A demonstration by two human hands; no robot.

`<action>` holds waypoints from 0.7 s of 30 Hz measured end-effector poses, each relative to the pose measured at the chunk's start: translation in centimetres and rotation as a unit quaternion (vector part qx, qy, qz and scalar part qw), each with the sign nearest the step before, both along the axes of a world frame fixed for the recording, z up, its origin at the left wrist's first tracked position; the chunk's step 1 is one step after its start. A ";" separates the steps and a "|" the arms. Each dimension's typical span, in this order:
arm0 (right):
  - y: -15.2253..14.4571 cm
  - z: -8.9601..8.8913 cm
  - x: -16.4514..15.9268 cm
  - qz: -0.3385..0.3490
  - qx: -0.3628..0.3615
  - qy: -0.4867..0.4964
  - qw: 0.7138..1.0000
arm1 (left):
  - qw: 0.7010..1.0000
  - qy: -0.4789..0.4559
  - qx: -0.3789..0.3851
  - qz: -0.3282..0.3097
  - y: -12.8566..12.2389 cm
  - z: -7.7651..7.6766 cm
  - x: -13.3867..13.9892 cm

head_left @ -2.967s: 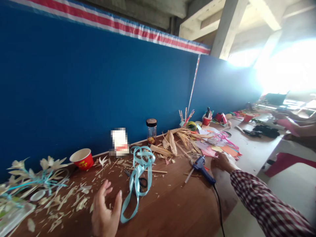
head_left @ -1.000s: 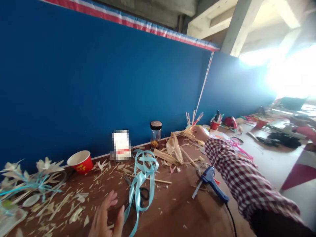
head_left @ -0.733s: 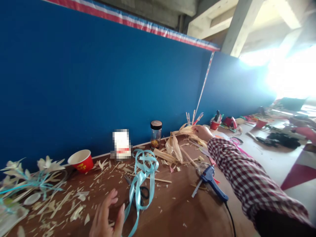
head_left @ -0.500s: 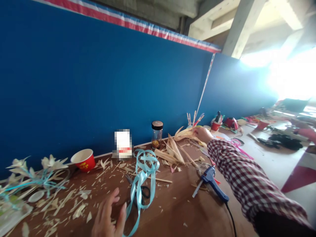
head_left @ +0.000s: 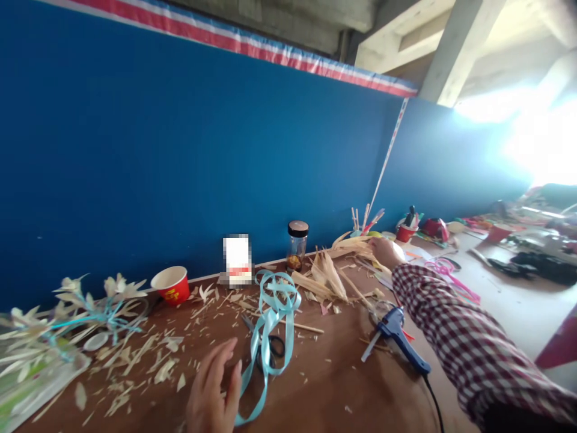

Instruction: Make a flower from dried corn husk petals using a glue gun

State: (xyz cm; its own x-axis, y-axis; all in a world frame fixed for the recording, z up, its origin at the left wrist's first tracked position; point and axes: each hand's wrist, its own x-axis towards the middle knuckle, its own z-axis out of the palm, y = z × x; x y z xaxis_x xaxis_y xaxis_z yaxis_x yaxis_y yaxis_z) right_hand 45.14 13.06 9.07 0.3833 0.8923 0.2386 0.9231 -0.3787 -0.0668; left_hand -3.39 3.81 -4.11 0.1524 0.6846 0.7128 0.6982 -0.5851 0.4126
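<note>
My left hand (head_left: 214, 388) is open at the table's front, thumb apart from the curved fingers and nothing between them. Just right of it lies a loose, looped light-blue ribbon (head_left: 271, 322), partly over scissors with black handles (head_left: 277, 346). My right hand (head_left: 388, 252) reaches far out to the dried corn husks (head_left: 351, 245) by the blue wall. Its back faces me, so the fingers are hidden and I cannot tell whether they grip a husk. Nearer on the table, left of my sleeve, is a blue hot glue gun (head_left: 399, 334).
Husk flowers with blue stems (head_left: 97, 310) and a red paper cup (head_left: 171, 287) stand at left. A black-lidded jar (head_left: 297, 245) is against the wall. Husk scraps litter the brown table (head_left: 324, 391). A cord trails from the glue gun. Pink ribbon (head_left: 455, 279) lies at right.
The view has turned slightly left, so the table things appear farther right. My right hand remains at the husks; my left hand is still open beside the ribbon.
</note>
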 end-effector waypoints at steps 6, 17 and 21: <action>-1.0 0.1 0.9 -0.033 -0.020 -0.031 0.999 | 0.998 0.034 0.034 -0.033 -0.4 0.6 0.1; -2.0 -0.1 -6.9 0.060 -0.090 -0.015 0.994 | 0.999 0.038 0.003 -0.009 -0.6 0.5 0.7; -3.2 -1.3 -15.6 0.238 -0.083 0.029 0.967 | 0.993 0.084 -0.032 -0.071 -1.0 1.2 1.1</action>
